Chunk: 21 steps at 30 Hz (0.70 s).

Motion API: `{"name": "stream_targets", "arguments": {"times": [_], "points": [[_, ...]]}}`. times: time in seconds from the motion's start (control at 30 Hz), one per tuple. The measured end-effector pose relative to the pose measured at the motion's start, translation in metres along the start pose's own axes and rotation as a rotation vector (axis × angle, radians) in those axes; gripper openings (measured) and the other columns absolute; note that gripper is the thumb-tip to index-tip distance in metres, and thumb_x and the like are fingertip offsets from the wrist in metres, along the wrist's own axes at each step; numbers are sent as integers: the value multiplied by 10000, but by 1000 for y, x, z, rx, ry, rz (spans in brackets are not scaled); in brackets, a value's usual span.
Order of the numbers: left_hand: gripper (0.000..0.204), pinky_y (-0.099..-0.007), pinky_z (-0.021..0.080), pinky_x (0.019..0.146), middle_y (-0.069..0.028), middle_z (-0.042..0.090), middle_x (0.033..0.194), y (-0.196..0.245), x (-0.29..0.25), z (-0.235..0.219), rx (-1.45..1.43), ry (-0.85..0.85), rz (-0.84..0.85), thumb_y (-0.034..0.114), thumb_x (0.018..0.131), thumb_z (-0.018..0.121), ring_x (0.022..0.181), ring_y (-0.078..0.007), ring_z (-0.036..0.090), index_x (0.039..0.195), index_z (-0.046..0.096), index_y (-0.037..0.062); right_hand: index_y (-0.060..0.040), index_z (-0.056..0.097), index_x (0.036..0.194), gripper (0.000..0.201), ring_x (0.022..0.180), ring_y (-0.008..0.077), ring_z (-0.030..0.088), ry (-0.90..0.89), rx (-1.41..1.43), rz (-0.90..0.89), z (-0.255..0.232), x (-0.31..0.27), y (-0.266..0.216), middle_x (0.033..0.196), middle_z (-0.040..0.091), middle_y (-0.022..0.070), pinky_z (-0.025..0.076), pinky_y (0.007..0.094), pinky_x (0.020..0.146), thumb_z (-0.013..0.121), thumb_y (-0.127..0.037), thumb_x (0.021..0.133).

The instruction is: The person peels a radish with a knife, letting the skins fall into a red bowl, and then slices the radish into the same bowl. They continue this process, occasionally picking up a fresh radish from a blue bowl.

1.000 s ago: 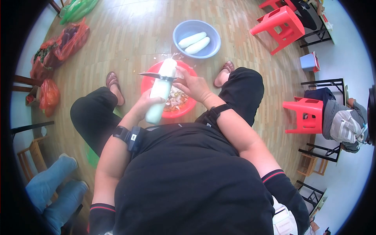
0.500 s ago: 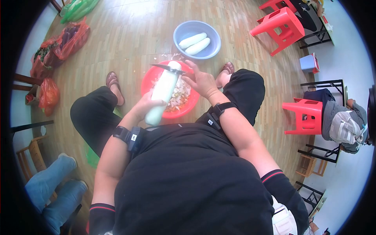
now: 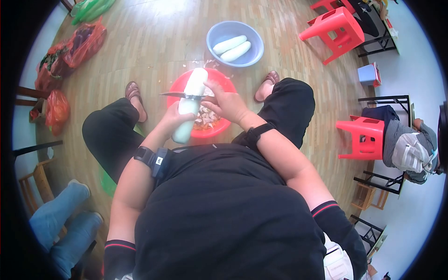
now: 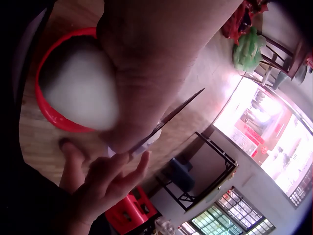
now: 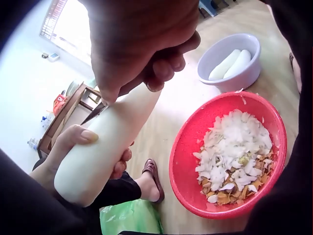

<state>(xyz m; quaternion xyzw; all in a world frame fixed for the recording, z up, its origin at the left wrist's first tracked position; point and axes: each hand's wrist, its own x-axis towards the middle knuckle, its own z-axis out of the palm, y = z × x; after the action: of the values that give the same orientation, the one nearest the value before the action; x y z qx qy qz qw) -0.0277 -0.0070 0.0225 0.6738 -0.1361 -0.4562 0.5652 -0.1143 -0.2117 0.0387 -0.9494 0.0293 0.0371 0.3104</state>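
Observation:
A peeled white radish (image 3: pixel 196 80) slants over a red basin (image 3: pixel 227 83), its near end toward my body. My left hand (image 3: pixel 176 117) grips its lower half, the thumb (image 5: pixel 80 135) lying along its top. In my right hand (image 3: pixel 227 103) I hold a peeling knife (image 3: pixel 172 94) crosswise against the radish, its pointed blade sticking out to the left. From the right wrist view, the blade lies on the radish just beyond my left thumb. White peelings (image 5: pixel 234 139), with some orange-brown ones, fill much of the basin's bottom.
A blue basin (image 3: pixel 258 55) beyond the red one holds two white radishes (image 3: pixel 235 50). Red bags (image 3: pixel 86 44) of vegetables lie at the left. Red stools (image 3: pixel 333 32) stand at the right. Another person's legs (image 3: pixel 60 210) show at the lower left.
The knife moved out toward the radish's far end, then came back toward my left hand. My right hand travelled with it. The left hand keeps its grip.

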Motion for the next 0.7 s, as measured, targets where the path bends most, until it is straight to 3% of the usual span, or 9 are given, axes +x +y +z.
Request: {"name": "stream_targets", "arguments": {"times": [0.33,0.43,0.53,0.7], "points": [[530,-290,504,667,-108,611,951,3,0,1,2,-1,-43,175,690,698,772,-166,620,1146,518,-25,-181,332,1371,612,754,315,658,58,-100,-20,3,2,11,849,698,66,515,426,662,585,-437,876],[529,-291,503,665,-107,608,946,0,2,0,-4,5,-57,179,690,700,769,-164,617,1140,511,-23,-195,329,1373,610,756,312,659,164,-101,-69,6,4,17,856,700,61,516,428,660,581,-443,876],[520,-294,503,665,-102,602,938,2,1,1,-16,9,-64,171,687,703,768,-161,612,1128,504,-19,-144,399,1336,614,776,326,667,168,-115,-69,3,4,18,817,678,135,534,424,657,603,-462,852],[455,-300,500,676,-97,610,924,2,1,1,41,29,-57,152,692,709,793,-162,615,1070,523,-20,-155,391,1345,618,707,340,664,204,-113,92,-8,8,31,771,674,130,534,426,626,601,-468,855]]}}
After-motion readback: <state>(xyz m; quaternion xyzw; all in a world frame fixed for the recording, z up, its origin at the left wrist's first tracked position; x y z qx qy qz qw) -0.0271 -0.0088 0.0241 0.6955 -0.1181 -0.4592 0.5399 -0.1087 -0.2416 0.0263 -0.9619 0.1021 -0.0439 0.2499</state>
